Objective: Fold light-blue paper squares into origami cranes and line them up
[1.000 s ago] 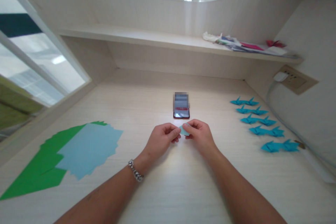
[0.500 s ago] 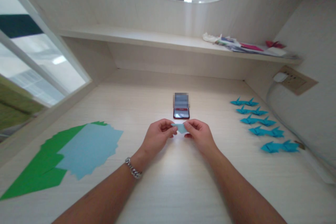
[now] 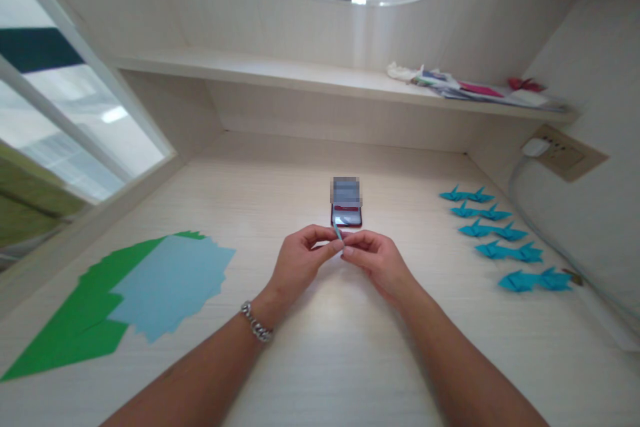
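Note:
A small folded piece of light blue paper (image 3: 339,231) is pinched between my two hands, seen nearly edge-on as a thin strip. My left hand (image 3: 306,255), with a chain bracelet (image 3: 256,322) at the wrist, grips it from the left with thumb and fingers. My right hand (image 3: 375,257) closes on it from the right, its fingertips meeting those of the left. The fingers cover much of the paper. Just beyond the hands a phone (image 3: 346,213) lies on the desk, its screen lit and partly pixelated.
Light blue paper sheets (image 3: 175,283) lie fanned over green sheets (image 3: 65,340) at the left. Several blue paper cranes (image 3: 517,280) stand in paired rows at the right, beside a cable (image 3: 533,220) running from a wall socket (image 3: 570,152). A shelf (image 3: 300,77) with papers crosses the back.
The folded paper has turned from showing its broad face to nearly edge-on. My hands have drawn together, the right one moving slightly left.

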Available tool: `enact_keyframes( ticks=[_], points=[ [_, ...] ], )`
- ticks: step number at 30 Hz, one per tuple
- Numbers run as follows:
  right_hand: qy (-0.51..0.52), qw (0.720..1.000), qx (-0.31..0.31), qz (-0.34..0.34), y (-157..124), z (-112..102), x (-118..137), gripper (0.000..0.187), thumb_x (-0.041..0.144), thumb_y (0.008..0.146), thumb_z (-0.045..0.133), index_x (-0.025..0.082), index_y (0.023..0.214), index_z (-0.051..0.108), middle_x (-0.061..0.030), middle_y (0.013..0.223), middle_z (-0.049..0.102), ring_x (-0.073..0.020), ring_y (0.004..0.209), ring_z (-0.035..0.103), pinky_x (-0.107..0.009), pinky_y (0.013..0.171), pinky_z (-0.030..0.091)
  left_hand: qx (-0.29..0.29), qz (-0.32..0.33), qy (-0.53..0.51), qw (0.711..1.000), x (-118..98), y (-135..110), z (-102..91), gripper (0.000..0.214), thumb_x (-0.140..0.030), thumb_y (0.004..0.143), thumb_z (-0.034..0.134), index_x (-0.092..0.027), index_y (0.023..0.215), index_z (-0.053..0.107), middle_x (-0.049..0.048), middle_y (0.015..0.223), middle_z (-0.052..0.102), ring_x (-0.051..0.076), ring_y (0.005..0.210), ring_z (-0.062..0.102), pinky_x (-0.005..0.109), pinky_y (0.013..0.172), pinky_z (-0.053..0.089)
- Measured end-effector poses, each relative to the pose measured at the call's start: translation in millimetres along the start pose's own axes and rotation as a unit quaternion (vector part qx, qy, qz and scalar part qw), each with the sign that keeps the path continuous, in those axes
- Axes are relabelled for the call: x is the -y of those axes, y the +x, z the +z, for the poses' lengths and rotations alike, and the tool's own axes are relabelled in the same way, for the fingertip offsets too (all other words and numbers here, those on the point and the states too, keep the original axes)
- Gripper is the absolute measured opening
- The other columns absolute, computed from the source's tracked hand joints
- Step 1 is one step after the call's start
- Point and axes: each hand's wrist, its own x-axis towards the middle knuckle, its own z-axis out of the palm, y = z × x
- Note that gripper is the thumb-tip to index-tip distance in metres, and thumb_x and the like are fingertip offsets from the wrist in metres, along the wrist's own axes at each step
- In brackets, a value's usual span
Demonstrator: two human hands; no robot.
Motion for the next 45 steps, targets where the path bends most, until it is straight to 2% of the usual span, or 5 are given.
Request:
enact_keyframes(
  ticks=[11,21,29,34,45],
  points=[
    [-0.012,0.999,0.012,-0.038,3,-2,-3,0.022,0.029,0.063,0.078,0.019,0.082,0.072,-0.0073,0.103,0.071,-0.0225,0.102,0.063,-0.038,0.094,0.045,-0.004,-0.008,-0.03,1.0,1,0,-0.2,0.024,-0.028,0.068,0.075,-0.014,0.086,0.068,0.0097,0.098,0.072,0.021,0.092,0.066,0.034,0.085,0.053],
    [-0.106,0.99,-0.06,-0.072,4,0,-1,0.021,0.031,0.064,0.076,0.018,0.08,0.072,-0.0063,0.084,0.073,-0.0209,0.081,0.066,-0.037,0.082,0.05,0.01,-0.014,-0.021,1.0,-3,-4,3.1,0.025,-0.027,0.065,0.077,-0.014,0.082,0.064,0.0079,0.091,0.071,0.019,0.084,0.067,0.033,0.079,0.053],
    [-0.101,0.989,-0.073,-0.08,6,-2,-6,0.018,0.023,0.066,0.071,0.018,0.084,0.07,-0.0053,0.085,0.071,-0.0187,0.079,0.065,-0.033,0.077,0.051,0.003,-0.005,0.024,1.0,-2,-3,1.3,0.013,-0.025,0.075,0.068,-0.015,0.083,0.067,0.0043,0.082,0.07,0.015,0.075,0.064,0.026,0.072,0.05],
    [-0.141,0.982,-0.096,-0.084,7,-1,-10,0.016,0.027,0.069,0.07,0.018,0.082,0.069,-0.0052,0.082,0.07,-0.018,0.073,0.064,-0.031,0.071,0.05,0.041,-0.004,0.028,0.999,1,-5,4.0,0.013,-0.026,0.077,0.066,-0.015,0.083,0.065,0.0033,0.08,0.068,0.015,0.073,0.063,0.025,0.069,0.049],
    [-0.147,0.979,-0.094,-0.103,6,2,-11,0.015,0.027,0.069,0.07,0.018,0.081,0.068,-0.0036,0.079,0.069,-0.0165,0.072,0.062,-0.028,0.067,0.049,0.028,0.041,0.069,0.996,5,-6,4.5,0.016,-0.03,0.081,0.062,-0.014,0.082,0.064,0.0024,0.077,0.064,0.014,0.072,0.058,0.024,0.067,0.047]
  ],
)
